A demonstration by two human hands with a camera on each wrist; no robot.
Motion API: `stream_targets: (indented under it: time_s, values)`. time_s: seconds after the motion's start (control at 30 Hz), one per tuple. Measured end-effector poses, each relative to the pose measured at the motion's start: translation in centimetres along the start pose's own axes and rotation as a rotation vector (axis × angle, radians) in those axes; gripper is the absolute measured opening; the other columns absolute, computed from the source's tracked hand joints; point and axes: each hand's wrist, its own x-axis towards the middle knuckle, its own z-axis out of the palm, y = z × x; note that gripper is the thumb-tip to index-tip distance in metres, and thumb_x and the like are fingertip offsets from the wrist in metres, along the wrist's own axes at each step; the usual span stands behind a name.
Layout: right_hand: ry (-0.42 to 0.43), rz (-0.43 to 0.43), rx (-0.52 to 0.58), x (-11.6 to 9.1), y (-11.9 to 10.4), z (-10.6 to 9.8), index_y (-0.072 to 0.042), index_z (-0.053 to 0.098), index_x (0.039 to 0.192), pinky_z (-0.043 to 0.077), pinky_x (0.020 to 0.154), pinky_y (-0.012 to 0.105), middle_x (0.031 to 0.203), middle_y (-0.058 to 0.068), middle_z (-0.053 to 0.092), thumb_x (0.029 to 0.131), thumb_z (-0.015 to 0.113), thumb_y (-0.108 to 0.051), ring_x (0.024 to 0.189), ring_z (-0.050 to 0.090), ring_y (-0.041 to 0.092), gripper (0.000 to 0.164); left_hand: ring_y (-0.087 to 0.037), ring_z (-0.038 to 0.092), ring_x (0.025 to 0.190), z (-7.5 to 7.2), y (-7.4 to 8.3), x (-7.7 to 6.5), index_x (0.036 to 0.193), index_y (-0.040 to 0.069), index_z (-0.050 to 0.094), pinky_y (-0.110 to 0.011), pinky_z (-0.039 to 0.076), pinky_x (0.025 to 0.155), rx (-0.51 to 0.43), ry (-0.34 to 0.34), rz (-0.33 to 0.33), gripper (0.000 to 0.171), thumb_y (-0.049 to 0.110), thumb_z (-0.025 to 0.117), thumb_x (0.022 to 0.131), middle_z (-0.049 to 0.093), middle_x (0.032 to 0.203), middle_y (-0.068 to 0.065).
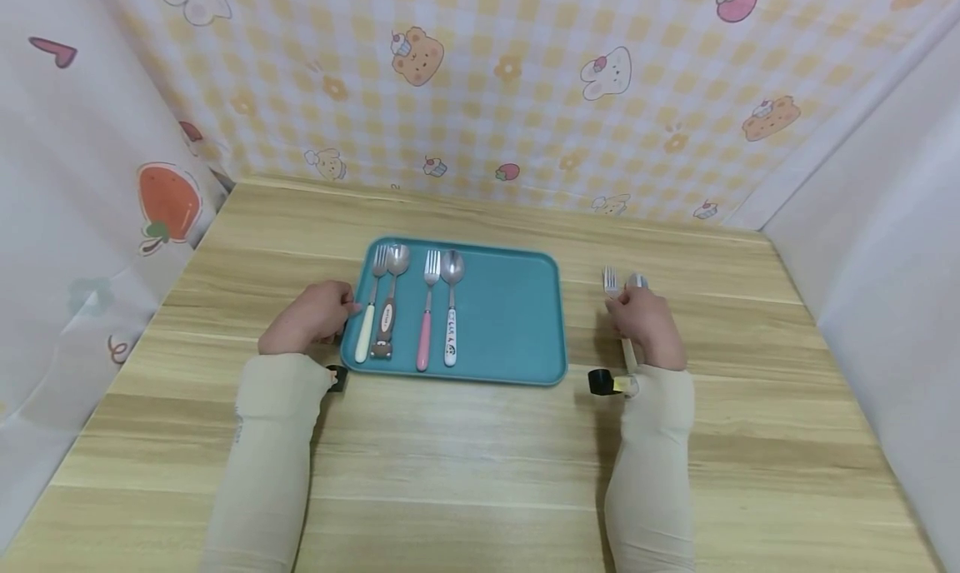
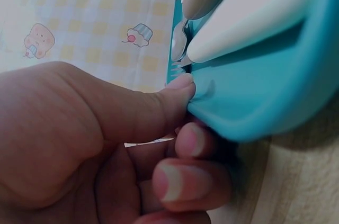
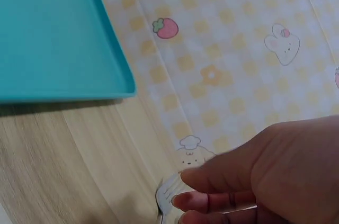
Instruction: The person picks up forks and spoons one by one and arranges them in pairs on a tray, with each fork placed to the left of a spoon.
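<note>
My left hand (image 1: 318,311) pinches the left rim of a teal tray (image 1: 506,315), thumb on top and fingers below, as the left wrist view shows. On the tray lie a cream-handled fork (image 1: 365,331), a spoon with a brown bear handle (image 1: 386,319), a pink-handled fork (image 1: 424,331) and a spoon with a white patterned handle (image 1: 451,331). Right of the tray, my right hand (image 1: 645,316) is over another fork (image 1: 611,278) and another spoon (image 1: 637,281), hiding much of both. Its fingertips are close to the fork (image 3: 168,195); no grip on it shows.
The tray and cutlery lie on a wood-grain table (image 1: 465,465). A checked curtain (image 1: 480,82) with cartoon prints hangs behind the table. White cloth hangs at the left and right sides. A black camera (image 1: 600,381) sits at my right wrist.
</note>
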Motion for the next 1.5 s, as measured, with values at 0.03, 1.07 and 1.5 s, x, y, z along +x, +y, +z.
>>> stream_targets:
  time_s: [0.03, 1.07, 1.5]
  values:
    - [0.002, -0.001, -0.006, 0.0, 0.1, 0.0, -0.001, 0.054, 0.085, 0.039, 0.055, 0.031, 0.068, 0.008, 0.057, 0.093, 0.041, -0.024, 0.062, 0.049, 0.021, 0.028, -0.020, 0.048, 0.055, 0.0, 0.0, 0.0, 0.087, -0.002, 0.050, -0.029, 0.041, 0.050, -0.001, -0.003, 0.001, 0.020, 0.015, 0.042, 0.095, 0.049, 0.066, -0.010]
    - [-0.048, 0.136, 0.018, 0.0, 2.8, 0.0, -0.001, 0.053, 0.077, 0.040, 0.049, 0.028, 0.071, 0.010, 0.056, 0.087, 0.053, -0.030, 0.058, 0.048, 0.018, 0.031, -0.019, 0.048, 0.054, 0.0, 0.0, -0.1, 0.084, -0.002, 0.050, -0.028, 0.041, 0.049, 0.014, -0.004, 0.002, 0.019, 0.013, 0.043, 0.094, 0.048, 0.065, -0.010]
    - [-0.074, 0.134, 0.051, -0.1, 3.0, -0.3, -0.002, 0.053, 0.069, 0.035, 0.049, 0.028, 0.060, 0.003, 0.049, 0.084, 0.058, -0.030, 0.054, 0.042, 0.017, 0.033, -0.019, 0.047, 0.055, 0.0, 0.3, -0.2, 0.085, -0.002, 0.050, -0.028, 0.041, 0.049, 0.007, 0.002, -0.008, 0.019, 0.012, 0.042, 0.094, 0.048, 0.065, -0.010]
